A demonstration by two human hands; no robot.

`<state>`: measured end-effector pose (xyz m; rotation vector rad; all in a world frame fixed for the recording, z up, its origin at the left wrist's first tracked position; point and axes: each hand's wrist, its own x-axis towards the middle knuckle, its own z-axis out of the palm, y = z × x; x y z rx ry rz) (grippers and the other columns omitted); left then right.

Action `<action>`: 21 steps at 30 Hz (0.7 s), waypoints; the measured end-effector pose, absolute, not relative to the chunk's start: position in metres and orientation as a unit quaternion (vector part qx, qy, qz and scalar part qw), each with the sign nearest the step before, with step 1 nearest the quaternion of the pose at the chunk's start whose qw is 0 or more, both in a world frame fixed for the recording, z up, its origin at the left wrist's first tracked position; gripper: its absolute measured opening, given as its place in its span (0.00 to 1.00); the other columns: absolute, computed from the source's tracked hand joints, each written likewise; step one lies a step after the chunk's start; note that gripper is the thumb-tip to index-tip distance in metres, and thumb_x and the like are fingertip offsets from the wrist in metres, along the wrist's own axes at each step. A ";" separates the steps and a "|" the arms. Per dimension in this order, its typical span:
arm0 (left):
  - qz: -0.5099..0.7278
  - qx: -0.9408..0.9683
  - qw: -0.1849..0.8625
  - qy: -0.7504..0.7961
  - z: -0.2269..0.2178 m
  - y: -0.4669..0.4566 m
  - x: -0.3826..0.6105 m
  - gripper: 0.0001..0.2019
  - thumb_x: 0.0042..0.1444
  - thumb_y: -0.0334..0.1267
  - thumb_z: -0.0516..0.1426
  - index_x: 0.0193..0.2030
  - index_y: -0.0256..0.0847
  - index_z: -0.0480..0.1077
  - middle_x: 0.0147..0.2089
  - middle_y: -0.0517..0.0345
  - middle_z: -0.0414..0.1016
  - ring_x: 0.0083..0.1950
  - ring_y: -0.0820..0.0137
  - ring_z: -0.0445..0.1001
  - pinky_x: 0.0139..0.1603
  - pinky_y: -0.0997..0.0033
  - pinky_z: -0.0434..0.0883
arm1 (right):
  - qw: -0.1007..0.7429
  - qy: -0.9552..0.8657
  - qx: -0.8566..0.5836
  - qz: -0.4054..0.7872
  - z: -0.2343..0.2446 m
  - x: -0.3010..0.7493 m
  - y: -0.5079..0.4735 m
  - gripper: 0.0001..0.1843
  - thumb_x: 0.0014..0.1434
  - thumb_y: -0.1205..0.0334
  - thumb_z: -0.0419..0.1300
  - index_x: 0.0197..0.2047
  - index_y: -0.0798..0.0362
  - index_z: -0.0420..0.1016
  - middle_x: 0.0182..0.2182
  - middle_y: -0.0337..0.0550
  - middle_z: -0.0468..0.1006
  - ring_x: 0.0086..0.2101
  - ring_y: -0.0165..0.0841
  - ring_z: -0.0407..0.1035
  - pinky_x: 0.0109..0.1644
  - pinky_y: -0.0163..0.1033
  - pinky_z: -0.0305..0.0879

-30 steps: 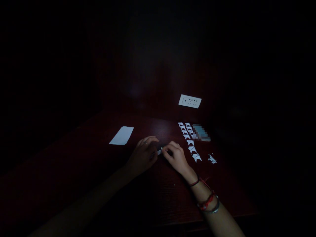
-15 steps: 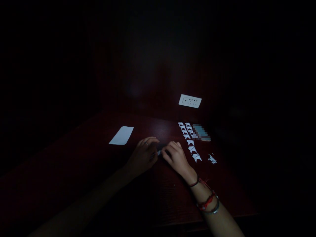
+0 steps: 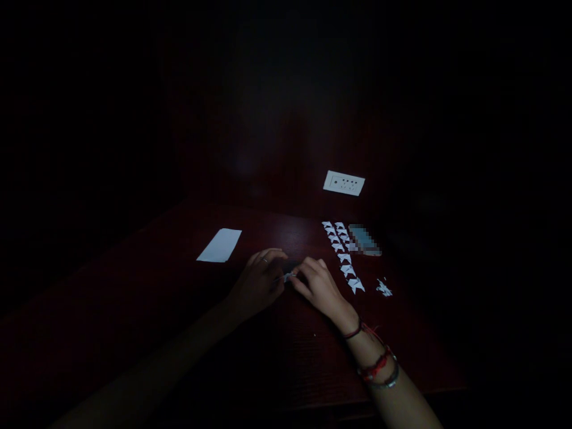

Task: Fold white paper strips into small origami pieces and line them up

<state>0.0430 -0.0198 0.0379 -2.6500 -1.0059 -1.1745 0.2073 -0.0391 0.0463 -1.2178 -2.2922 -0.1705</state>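
Between my two hands is a small piece of white paper point(image 3: 288, 277), mostly hidden by the fingers. My left hand point(image 3: 258, 282), with a ring on one finger, is closed on the paper's left side. From the other side, my right hand point(image 3: 318, 287) pinches the paper between thumb and fingers. To the right, folded white paper pieces point(image 3: 345, 258) lie in two columns on the dark red table point(image 3: 308, 372). A stack of white paper sheets point(image 3: 220, 245) rests beyond my left hand.
A phone-like object point(image 3: 365, 239), blurred out, lies beside the folded pieces. Nearer me is a little heap of thin white paper scraps point(image 3: 384, 288). A white socket plate point(image 3: 344, 183) is on the wall behind the table. The surroundings are very dark.
My right thumb and fingers have shifted slightly on the small paper, and a bit more of it shows between the hands. The other things have stayed in place.
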 end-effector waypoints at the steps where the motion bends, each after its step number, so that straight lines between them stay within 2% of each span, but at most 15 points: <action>1: -0.385 -0.863 0.037 -0.327 0.038 -0.020 0.043 0.04 0.45 0.28 0.52 0.27 0.39 0.63 0.47 0.57 0.60 0.51 0.63 0.57 0.49 0.56 0.58 | 0.265 -0.851 -0.449 -0.067 0.046 0.208 -0.039 0.07 0.54 0.62 0.48 0.33 0.55 0.65 0.30 0.42 0.66 0.33 0.30 0.59 0.38 0.36 0.51; 13: -0.383 -0.865 0.036 -0.322 0.039 -0.022 0.045 0.04 0.45 0.28 0.51 0.28 0.40 0.63 0.47 0.57 0.60 0.51 0.64 0.57 0.49 0.57 0.58 | 0.257 -0.844 -0.458 -0.104 0.045 0.206 -0.038 0.08 0.55 0.65 0.47 0.29 0.55 0.65 0.28 0.43 0.66 0.32 0.30 0.58 0.38 0.37 0.50; 17: -0.376 -0.868 0.044 -0.321 0.037 -0.022 0.044 0.03 0.46 0.28 0.51 0.27 0.39 0.62 0.47 0.56 0.60 0.51 0.64 0.56 0.50 0.57 0.57 | 0.276 -0.843 -0.457 -0.062 0.043 0.206 -0.038 0.06 0.53 0.66 0.48 0.28 0.55 0.64 0.27 0.40 0.65 0.30 0.29 0.58 0.37 0.35 0.50; 21: -0.373 -0.872 0.048 -0.314 0.035 -0.022 0.046 0.04 0.45 0.27 0.51 0.28 0.39 0.62 0.47 0.55 0.59 0.51 0.64 0.57 0.50 0.58 0.57 | 0.329 -0.825 -0.460 0.009 0.038 0.207 -0.034 0.04 0.50 0.67 0.51 0.25 0.55 0.63 0.25 0.37 0.64 0.28 0.27 0.58 0.34 0.33 0.52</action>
